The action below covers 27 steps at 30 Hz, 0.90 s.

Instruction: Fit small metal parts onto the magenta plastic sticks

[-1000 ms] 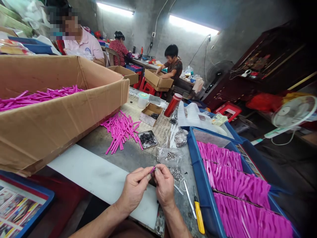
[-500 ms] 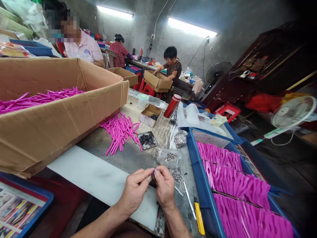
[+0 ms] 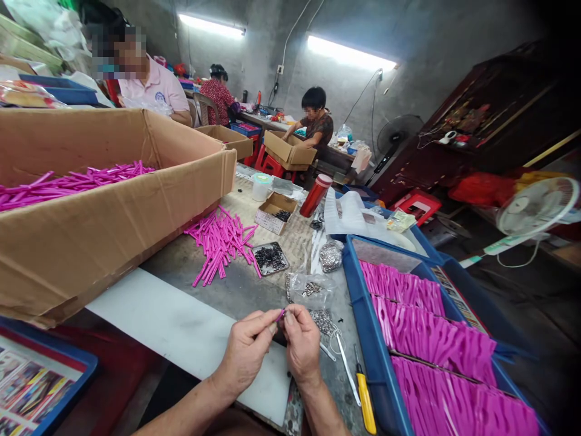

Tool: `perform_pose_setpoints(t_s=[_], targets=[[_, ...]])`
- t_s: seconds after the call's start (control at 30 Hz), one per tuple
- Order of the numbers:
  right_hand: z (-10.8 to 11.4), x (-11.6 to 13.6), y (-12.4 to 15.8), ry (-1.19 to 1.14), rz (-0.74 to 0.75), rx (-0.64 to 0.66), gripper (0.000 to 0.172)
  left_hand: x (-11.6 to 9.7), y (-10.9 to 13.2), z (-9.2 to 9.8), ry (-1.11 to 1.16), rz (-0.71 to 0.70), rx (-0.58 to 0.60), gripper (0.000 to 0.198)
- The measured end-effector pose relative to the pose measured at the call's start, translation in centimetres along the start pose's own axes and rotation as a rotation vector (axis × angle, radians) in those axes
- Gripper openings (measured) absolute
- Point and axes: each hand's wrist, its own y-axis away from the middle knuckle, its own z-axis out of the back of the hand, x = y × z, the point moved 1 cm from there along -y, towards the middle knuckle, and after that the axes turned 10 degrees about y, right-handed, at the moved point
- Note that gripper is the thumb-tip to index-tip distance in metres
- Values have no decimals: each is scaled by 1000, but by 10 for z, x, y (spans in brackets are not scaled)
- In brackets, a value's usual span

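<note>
The pink strip [image 3: 281,315] has shifted slightly, mostly finger-hidden, pinched by left hand [image 3: 246,346] and right hand [image 3: 302,344].

I look into a workshop: tube lights [image 3: 349,53] on the far wall [image 3: 265,66], workers [image 3: 318,124], a carton [image 3: 95,242] at left, a screwdriver [image 3: 366,401] and pink strips [image 3: 220,245] on the near bench [image 3: 177,269].

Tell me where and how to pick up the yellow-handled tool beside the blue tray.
Best by its handle, coming down from above at the near end: that part is thicker and points this way. The tray stands close along the right, and the shaft looks thin.
</note>
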Motion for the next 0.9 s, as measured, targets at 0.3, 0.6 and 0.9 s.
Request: perform_pose_setpoints(t_s=[0.3,0.6,0.9], targets=[[-1,4,1,-31,-8,17,21,0,1,1,-7,-11,5,25],[-1,3,2,99,51,-12,16,1,1,2,-12,-6,-6,26],[-2,3,1,79,31,27,20,0,-1,1,-6,-29,-20,24]])
